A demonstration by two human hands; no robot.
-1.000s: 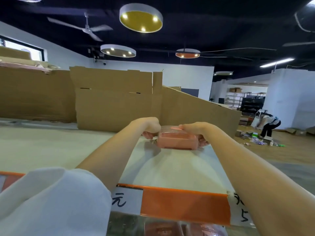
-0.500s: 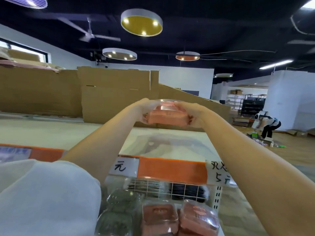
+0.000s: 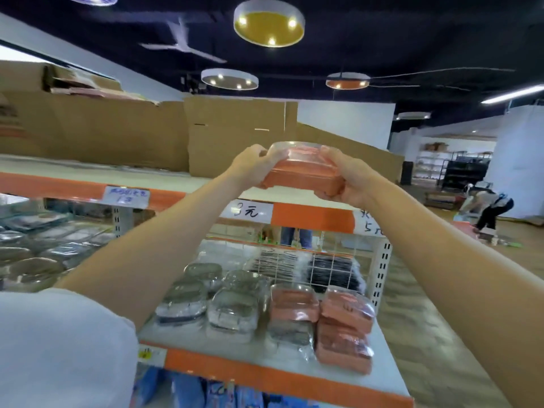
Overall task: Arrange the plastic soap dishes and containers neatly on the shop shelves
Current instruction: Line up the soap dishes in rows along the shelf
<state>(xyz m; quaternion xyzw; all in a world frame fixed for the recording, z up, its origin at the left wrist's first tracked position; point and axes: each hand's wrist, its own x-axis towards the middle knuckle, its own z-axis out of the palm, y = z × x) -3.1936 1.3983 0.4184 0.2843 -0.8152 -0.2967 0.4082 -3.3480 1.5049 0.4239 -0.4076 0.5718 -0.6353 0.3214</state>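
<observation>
Change: both hands have lifted the pink soap dish (image 3: 303,172) off the top shelf (image 3: 88,172); it is now in the air before the shelf's edge.
Left hand (image 3: 250,166): fingers curled round the dish's left end.
Right hand (image 3: 347,178): gripping the right end.
Lower shelf (image 3: 265,366): pink stacked dishes (image 3: 344,328) beside grey dishes (image 3: 232,313).

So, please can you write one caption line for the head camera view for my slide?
Both hands, left hand and right hand, hold a pink soap dish above stocked shop shelves.
</observation>
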